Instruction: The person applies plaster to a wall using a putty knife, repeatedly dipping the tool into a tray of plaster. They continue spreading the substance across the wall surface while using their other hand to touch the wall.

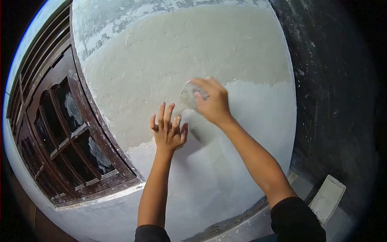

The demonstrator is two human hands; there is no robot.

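The right hand (211,103) presses a round grey pad (188,95) against the wall (181,44), fingers curled over it, at the line where rough plaster meets the smoother pale coat. The left hand (168,131) lies flat just below, fingers spread, holding nothing. A dark wooden window (68,133) is at the wall's left edge.

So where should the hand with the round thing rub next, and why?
Likely slide the right hand and its round tool slightly up and left onto the rough plaster: the smoother, paler area ends right at the tool, and the rough part above looks unworked. The left hand lies flat on the wall.
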